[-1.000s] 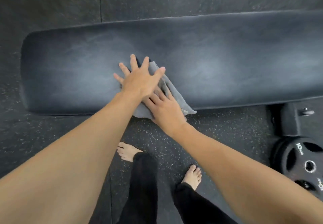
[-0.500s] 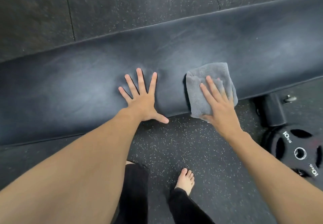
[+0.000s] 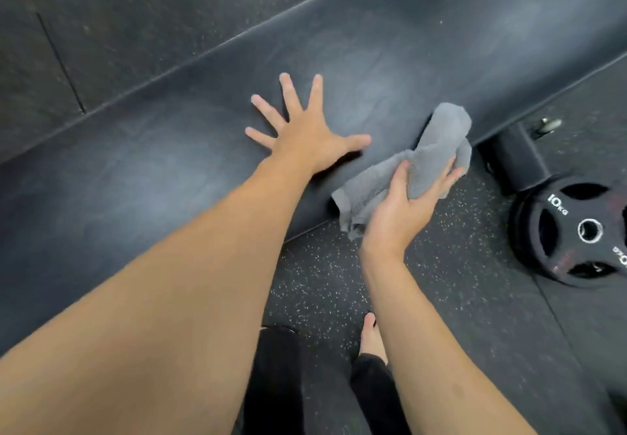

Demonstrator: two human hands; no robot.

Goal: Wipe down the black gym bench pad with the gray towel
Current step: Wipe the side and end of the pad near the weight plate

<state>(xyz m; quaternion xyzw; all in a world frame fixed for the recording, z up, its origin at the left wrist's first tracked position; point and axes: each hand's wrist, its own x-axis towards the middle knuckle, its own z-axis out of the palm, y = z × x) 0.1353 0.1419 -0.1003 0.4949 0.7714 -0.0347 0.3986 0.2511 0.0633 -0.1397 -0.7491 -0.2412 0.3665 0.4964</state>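
Diagonally: bench pad [image 3: 169, 170] runs lower-left to upper-right; right hand [image 3: 400, 210] grips towel [image 3: 437, 149]; left hand [image 3: 305, 139] splayed flat.

"10 KG" on weight plate [image 3: 573, 231]

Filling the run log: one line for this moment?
left hand flat on bench pad | right hand gripping gray towel at pad's near edge
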